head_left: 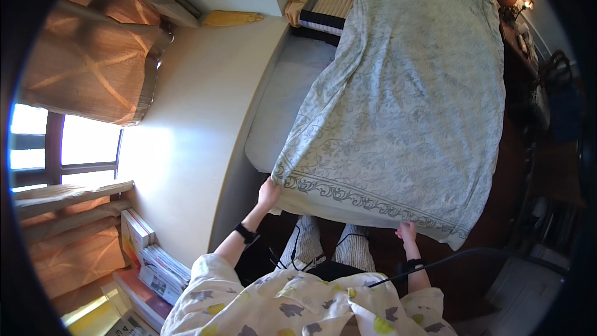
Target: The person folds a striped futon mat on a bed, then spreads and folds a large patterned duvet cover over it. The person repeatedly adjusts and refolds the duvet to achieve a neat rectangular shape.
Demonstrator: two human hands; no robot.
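Observation:
A pale grey-green bed sheet (404,118) with a leaf pattern and a dark scroll border lies spread over the bed, wrinkled along its left side. At its near left corner, my left hand (268,195) is closed on the edge. My right hand (406,231) pinches the near hem further right, and the sheet's right corner droops beyond it. Between the hands the hem hangs in front of my feet. Part of the bare white mattress (283,96) shows left of the sheet.
A wide cream ledge (186,112) runs along the left, below a window with orange curtains (93,56). Books and magazines (161,270) are stacked at lower left. Folded striped bedding (326,0) lies at the bed's far end. A dark cable (472,252) crosses at lower right.

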